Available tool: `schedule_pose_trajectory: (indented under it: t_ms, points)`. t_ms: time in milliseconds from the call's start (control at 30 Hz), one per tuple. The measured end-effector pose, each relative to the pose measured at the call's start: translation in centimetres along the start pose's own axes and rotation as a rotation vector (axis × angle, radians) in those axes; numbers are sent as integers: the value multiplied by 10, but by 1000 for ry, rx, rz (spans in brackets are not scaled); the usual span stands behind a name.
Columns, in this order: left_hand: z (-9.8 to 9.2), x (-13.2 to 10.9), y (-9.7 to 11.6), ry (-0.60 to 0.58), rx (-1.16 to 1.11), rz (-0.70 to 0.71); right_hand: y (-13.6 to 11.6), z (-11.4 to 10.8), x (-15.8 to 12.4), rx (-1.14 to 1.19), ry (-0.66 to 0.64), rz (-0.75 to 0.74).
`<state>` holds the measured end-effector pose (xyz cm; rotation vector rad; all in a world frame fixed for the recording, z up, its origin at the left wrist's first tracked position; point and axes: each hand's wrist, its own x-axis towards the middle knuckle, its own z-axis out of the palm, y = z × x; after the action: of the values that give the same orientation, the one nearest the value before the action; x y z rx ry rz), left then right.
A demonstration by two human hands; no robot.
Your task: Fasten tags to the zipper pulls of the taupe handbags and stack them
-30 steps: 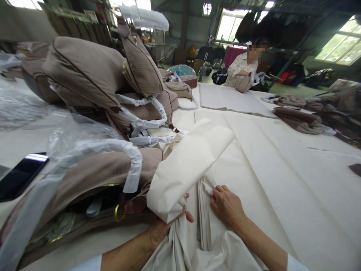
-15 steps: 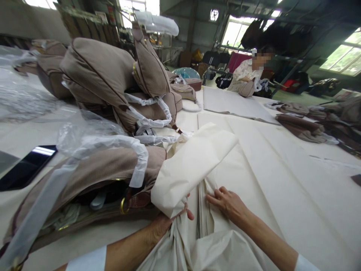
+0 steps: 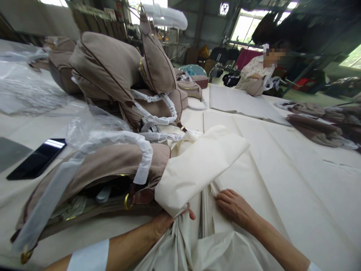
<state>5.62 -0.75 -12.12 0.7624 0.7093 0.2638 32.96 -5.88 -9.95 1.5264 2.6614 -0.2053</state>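
Observation:
My left hand (image 3: 162, 226) grips a bunched fold of cream paper (image 3: 197, 177) at the lower middle, and the paper rises in a wide flap over the hand. My right hand (image 3: 235, 209) has its fingers curled against the edge of a stack of folded cream sheets (image 3: 207, 214), and its thumb is hidden. Just left of the flap lies a taupe ribbed handbag (image 3: 113, 165), its strap wrapped in white padding (image 3: 146, 152). A gold ring and brown leather tab (image 3: 138, 197) sit next to my left hand.
A black phone (image 3: 38, 160) lies at the left beside clear plastic film (image 3: 96, 126). Several wrapped taupe bags (image 3: 113, 64) are piled behind. Cream sheets (image 3: 293, 180) spread right. Farther back, a co-worker (image 3: 254, 69) holds a bag beyond a grey sheet (image 3: 242, 103).
The whole scene has slid rightward in view as the head turns. Both hands stay at the paper, with no clear change in their hold.

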Motion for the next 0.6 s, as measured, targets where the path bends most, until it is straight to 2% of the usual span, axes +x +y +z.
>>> schedule_pose_trajectory:
  t_ms: [133, 267, 433, 600]
  points:
    - [3, -3, 4, 27, -5, 31, -16, -11, 2, 64, 8, 126]
    - [5, -5, 5, 27, 14, 26, -34, -3, -2, 105, 73, 303]
    - [4, -4, 2, 30, 20, 53, -35, 16, -12, 144, 125, 323]
    - [6, -5, 1, 84, 12, 88, -27, 19, -15, 152, 130, 314]
